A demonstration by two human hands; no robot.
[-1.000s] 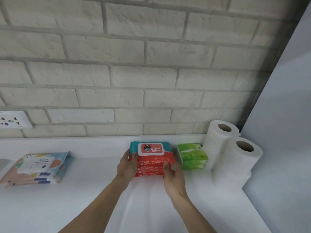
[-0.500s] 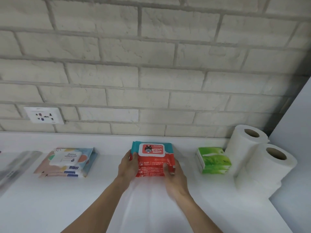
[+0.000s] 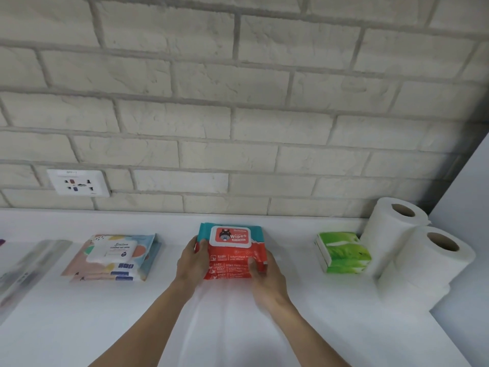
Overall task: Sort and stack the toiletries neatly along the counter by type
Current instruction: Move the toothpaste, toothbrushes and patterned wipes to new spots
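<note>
Head view: red wipes stack (image 3: pixel 234 251) sits on counter (image 3: pixel 79 327) near brick wall, midway between pastel wipes stack (image 3: pixel 113 256) and green tissue packs (image 3: pixel 342 254), apart from both. Left hand (image 3: pixel 194 260) curls round stack's left edge. Right hand (image 3: pixel 266 275) grips front right corner, thumb on top. Likely squaring packs as own group. Toilet rolls (image 3: pixel 426 251) stand far right, just beside tissue packs.

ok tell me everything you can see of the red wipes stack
The red wipes stack is several soft plastic packs lying flat on the white counter; the top one has a teal back end and a white lid labelled Wipes. The left hand grips its left side, the right hand its front right corner.
</note>
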